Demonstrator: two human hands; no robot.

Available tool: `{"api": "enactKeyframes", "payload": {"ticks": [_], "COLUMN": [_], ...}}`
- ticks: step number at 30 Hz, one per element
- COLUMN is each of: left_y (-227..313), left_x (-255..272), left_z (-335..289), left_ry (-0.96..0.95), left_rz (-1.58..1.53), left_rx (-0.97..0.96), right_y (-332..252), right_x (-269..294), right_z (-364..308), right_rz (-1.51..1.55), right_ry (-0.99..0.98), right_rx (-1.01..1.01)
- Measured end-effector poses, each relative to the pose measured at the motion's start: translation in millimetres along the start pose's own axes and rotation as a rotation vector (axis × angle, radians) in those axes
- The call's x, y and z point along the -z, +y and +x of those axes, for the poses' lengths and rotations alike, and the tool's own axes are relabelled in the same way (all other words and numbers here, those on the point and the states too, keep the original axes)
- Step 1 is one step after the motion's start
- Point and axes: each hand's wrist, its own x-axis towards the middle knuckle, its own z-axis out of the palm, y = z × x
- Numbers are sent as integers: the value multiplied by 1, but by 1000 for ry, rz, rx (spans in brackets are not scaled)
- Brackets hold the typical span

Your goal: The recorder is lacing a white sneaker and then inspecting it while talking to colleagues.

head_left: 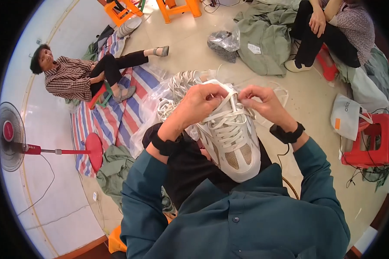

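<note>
A white sneaker with beige mesh at the toe rests on my lap, its toe toward me. Flat cream shoelaces criss-cross down its front. At the upper eyelets my left hand pinches a lace between thumb and forefinger. My right hand is on the opposite side of the tongue, its thumb and fingertips closed at the lace there. Just beyond my left hand, more light shoes with laces lie in clear plastic, partly hidden by that hand.
To the left, a person sits on a low stool over a striped sheet, near a red standing fan. Another person sits at upper right beside green cloth. A red stool with a white bag and cables stands right.
</note>
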Motion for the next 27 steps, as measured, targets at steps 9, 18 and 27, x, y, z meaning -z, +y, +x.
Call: {"api": "enactKeyframes", "payload": {"ticks": [9, 18, 27], "left_y": [-11, -16, -12], "left_x": [8, 4, -19], "left_z": [13, 14, 17], "left_ry": [-301, -217, -229], "left_rz": [-417, 77, 4], "left_rx": [253, -37, -61], "right_y": [-4, -12, -11], "right_x": [5, -3, -8], "right_z": [5, 15, -8], "right_rz": [56, -93, -90], "right_ry": [-180, -213, -126], "right_rx": [36, 114, 158]}}
